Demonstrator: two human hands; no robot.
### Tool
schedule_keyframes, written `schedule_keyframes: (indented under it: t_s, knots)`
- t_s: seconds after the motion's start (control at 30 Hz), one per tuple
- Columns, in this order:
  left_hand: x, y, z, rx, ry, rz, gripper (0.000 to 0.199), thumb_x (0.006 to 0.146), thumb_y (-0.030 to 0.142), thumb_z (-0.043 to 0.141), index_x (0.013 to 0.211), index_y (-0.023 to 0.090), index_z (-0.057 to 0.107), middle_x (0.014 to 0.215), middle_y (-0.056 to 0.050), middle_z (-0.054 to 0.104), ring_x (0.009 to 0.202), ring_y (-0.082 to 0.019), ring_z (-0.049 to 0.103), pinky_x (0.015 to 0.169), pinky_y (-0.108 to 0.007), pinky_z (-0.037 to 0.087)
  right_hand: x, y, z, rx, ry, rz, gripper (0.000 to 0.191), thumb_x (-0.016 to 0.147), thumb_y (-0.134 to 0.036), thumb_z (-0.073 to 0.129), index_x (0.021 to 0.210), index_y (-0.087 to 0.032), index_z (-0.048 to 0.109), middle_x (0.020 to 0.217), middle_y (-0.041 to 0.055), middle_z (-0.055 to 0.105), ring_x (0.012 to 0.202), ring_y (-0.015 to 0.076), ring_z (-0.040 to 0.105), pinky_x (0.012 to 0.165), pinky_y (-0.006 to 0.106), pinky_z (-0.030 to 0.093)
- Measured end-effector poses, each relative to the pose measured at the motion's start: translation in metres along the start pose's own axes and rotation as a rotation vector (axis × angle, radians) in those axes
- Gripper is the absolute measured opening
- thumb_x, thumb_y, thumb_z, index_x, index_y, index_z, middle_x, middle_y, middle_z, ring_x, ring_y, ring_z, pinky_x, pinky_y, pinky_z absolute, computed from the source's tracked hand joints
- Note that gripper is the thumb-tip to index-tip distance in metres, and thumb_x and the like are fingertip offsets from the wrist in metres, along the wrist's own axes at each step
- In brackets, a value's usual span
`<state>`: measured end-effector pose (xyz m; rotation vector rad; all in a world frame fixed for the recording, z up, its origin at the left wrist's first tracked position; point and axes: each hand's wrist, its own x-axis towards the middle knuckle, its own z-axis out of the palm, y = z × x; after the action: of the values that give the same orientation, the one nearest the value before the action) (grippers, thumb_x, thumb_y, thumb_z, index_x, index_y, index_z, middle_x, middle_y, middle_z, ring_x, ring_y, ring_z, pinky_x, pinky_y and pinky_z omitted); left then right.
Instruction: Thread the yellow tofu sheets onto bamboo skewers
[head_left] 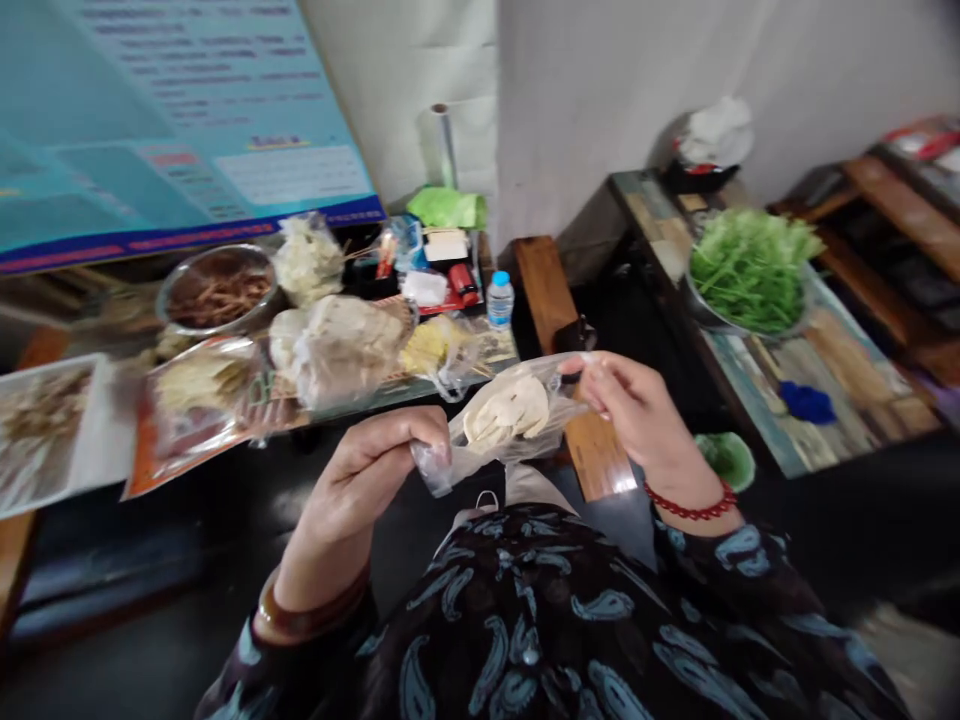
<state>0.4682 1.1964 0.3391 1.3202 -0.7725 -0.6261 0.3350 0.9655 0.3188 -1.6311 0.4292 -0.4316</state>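
A clear plastic bag [551, 425] is stretched between my two hands in front of my body. Inside it lies a pale, cream-coloured food [508, 412] in flat folded pieces; its exact kind I cannot make out. My left hand [382, 465] pinches the bag's left end, with a crumpled flap hanging below the thumb. The opposite upper corner is gripped between thumb and fingers of my right hand [626, 400]. The bag hangs above the floor, near the front edge of the food table.
On the left table stand a metal bowl of brown strips [217, 290], bagged pale food [349, 345], a water bottle [500, 300] and a white tray [94, 430]. A wooden bench [551, 290] separates it from the right table, which bears a bowl of greens [750, 270] and a blue cloth [806, 402].
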Motion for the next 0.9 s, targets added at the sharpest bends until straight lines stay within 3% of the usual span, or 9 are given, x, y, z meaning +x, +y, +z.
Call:
schedule_keyframes:
  t_s: [0.1, 0.23, 0.33, 0.43, 0.53, 0.63, 0.77, 0.9]
  knots:
    - [0.004, -0.019, 0.021, -0.109, -0.124, 0.028, 0.015, 0.085, 0.025, 0.06, 0.08, 0.019, 0.072, 0.068, -0.004, 0.057, 0.064, -0.016, 0.05, 0.056, -0.028, 0.037, -0.044, 0.005, -0.012, -0.02, 0.055, 0.052, 0.036, 0.096, -0.051, 0.055, 0.099, -0.019, 0.071, 0.065, -0.0033, 0.042, 0.058, 0.0121, 0.038, 0.052, 0.026, 0.03]
    - [0.017, -0.026, 0.066, -0.115, -0.226, 0.014, 0.013, 0.084, 0.021, 0.06, 0.081, 0.02, 0.073, 0.071, -0.004, 0.059, 0.065, -0.015, 0.051, 0.056, -0.027, 0.038, -0.096, 0.004, -0.051, -0.036, 0.166, 0.036, 0.037, 0.099, -0.048, 0.048, 0.102, -0.018, 0.07, 0.064, -0.0036, 0.045, 0.058, 0.0117, 0.041, 0.055, 0.027, 0.034]
    - [0.027, -0.022, 0.111, -0.1, -0.352, 0.02, 0.014, 0.084, 0.024, 0.061, 0.082, 0.02, 0.074, 0.072, -0.004, 0.059, 0.065, -0.015, 0.052, 0.055, -0.027, 0.038, -0.136, -0.002, -0.092, -0.056, 0.311, 0.011, 0.037, 0.1, -0.045, 0.047, 0.098, -0.015, 0.069, 0.061, -0.0042, 0.045, 0.056, 0.0112, 0.042, 0.057, 0.027, 0.035]
    - [0.033, -0.025, 0.168, -0.11, -0.459, 0.013, 0.014, 0.085, 0.027, 0.061, 0.085, 0.021, 0.074, 0.072, -0.005, 0.059, 0.065, -0.015, 0.052, 0.055, -0.027, 0.039, -0.181, -0.003, -0.138, -0.085, 0.435, 0.026, 0.036, 0.1, -0.043, 0.047, 0.096, -0.015, 0.069, 0.059, -0.0048, 0.045, 0.054, 0.0108, 0.042, 0.056, 0.027, 0.035]
    - [0.038, -0.037, 0.239, -0.12, -0.548, -0.008, 0.015, 0.085, 0.03, 0.061, 0.084, 0.021, 0.073, 0.072, -0.005, 0.058, 0.064, -0.015, 0.05, 0.056, -0.027, 0.039, -0.232, 0.005, -0.195, -0.098, 0.534, 0.069, 0.036, 0.098, -0.044, 0.049, 0.094, -0.015, 0.069, 0.058, -0.0047, 0.045, 0.051, 0.0105, 0.042, 0.054, 0.027, 0.035]
    - [0.04, -0.055, 0.321, -0.124, -0.572, 0.022, 0.017, 0.084, 0.033, 0.063, 0.083, 0.021, 0.073, 0.072, -0.005, 0.059, 0.064, -0.015, 0.05, 0.056, -0.027, 0.038, -0.282, 0.021, -0.268, -0.085, 0.598, 0.083, 0.036, 0.097, -0.047, 0.05, 0.097, -0.016, 0.069, 0.057, -0.0043, 0.047, 0.049, 0.011, 0.042, 0.051, 0.027, 0.035]
    - [0.043, -0.074, 0.438, -0.123, -0.521, 0.038, 0.012, 0.08, 0.031, 0.066, 0.08, 0.022, 0.074, 0.072, -0.004, 0.061, 0.064, -0.016, 0.053, 0.055, -0.026, 0.04, -0.34, 0.039, -0.376, -0.111, 0.655, 0.054, 0.036, 0.098, -0.046, 0.049, 0.096, -0.017, 0.069, 0.058, -0.0038, 0.047, 0.05, 0.0117, 0.043, 0.051, 0.028, 0.034]
    - [0.054, -0.079, 0.561, -0.152, -0.511, 0.004, 0.006, 0.073, 0.018, 0.067, 0.071, 0.02, 0.072, 0.066, -0.003, 0.061, 0.059, -0.014, 0.053, 0.052, -0.024, 0.039, -0.385, 0.038, -0.476, -0.158, 0.727, -0.009, 0.034, 0.097, -0.045, 0.052, 0.097, -0.016, 0.07, 0.059, -0.0038, 0.047, 0.053, 0.0113, 0.043, 0.052, 0.028, 0.034]
